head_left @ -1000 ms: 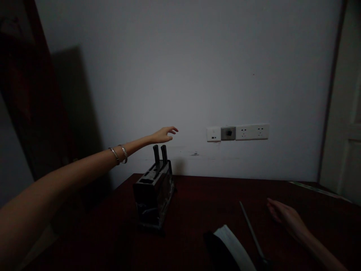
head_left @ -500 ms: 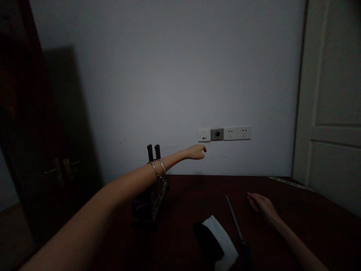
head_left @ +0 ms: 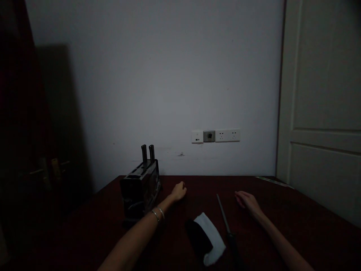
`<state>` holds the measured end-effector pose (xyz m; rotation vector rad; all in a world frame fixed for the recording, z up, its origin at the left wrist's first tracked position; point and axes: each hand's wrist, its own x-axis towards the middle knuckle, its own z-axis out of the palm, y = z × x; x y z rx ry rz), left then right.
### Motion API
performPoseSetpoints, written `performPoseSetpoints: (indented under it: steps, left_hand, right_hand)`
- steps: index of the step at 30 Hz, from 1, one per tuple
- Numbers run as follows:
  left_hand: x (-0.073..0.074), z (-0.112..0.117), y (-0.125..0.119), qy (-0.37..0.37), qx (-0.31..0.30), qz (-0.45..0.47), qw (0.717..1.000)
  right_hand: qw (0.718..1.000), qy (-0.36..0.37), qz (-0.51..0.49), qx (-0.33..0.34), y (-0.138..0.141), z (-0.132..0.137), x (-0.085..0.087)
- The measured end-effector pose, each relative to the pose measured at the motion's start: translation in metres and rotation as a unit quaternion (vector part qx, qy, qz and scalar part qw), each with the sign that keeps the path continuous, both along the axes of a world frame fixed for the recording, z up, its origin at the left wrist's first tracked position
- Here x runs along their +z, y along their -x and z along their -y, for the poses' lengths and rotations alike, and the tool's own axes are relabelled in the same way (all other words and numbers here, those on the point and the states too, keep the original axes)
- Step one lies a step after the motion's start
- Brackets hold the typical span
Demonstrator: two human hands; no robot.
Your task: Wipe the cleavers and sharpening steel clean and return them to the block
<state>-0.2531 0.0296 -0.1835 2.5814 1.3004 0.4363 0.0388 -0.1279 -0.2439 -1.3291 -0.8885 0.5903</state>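
Observation:
My left hand [head_left: 178, 191], with two bracelets on the wrist, rests on the dark red table with its fingers curled in and nothing visible in them. Just left of it stands a black knife block [head_left: 135, 195] with two black handles [head_left: 148, 153] sticking up from its top. My right hand [head_left: 248, 201] lies on the table to the right, fingers loosely bent and apart, holding nothing. Between the hands, a sharpening steel [head_left: 223, 214] points away from me, its dark handle toward me. Beside it lies a white cloth [head_left: 214, 237] against a flat black piece, too dark to identify.
The table [head_left: 197, 183] meets a pale wall with a row of sockets [head_left: 227, 135]. A thin flat strip [head_left: 275, 182] lies at the table's far right edge. A white panelled door [head_left: 324, 113] stands at right; a dark door with a handle [head_left: 55, 169] is at left.
My left hand has come down from in front of the wall, below the sockets, onto the table. The view has shifted slightly; my right hand stays beside the sharpening steel.

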Motion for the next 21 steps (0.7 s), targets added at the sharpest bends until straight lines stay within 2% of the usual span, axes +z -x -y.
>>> performPoseSetpoints:
  steps: [4,8,14,21]
  left_hand:
    - [-0.023,-0.007,0.012,-0.014,0.027,0.023,0.999]
    - [-0.036,-0.004,0.021,-0.038,0.023,0.023,0.999]
    - [-0.039,0.006,0.028,-0.071,0.006,0.010,0.997]
    - [-0.039,0.010,0.027,-0.092,0.006,-0.007,0.996]
  right_hand:
    - [1.000,-0.007,0.016,0.004,0.000,0.000,-0.001]
    - [1.000,-0.009,0.023,0.006,0.000,-0.001,-0.004]
    - [0.999,-0.001,0.037,0.004,-0.002,-0.003,-0.007]
    - [0.998,0.024,0.056,-0.005,0.006,0.001,0.000]
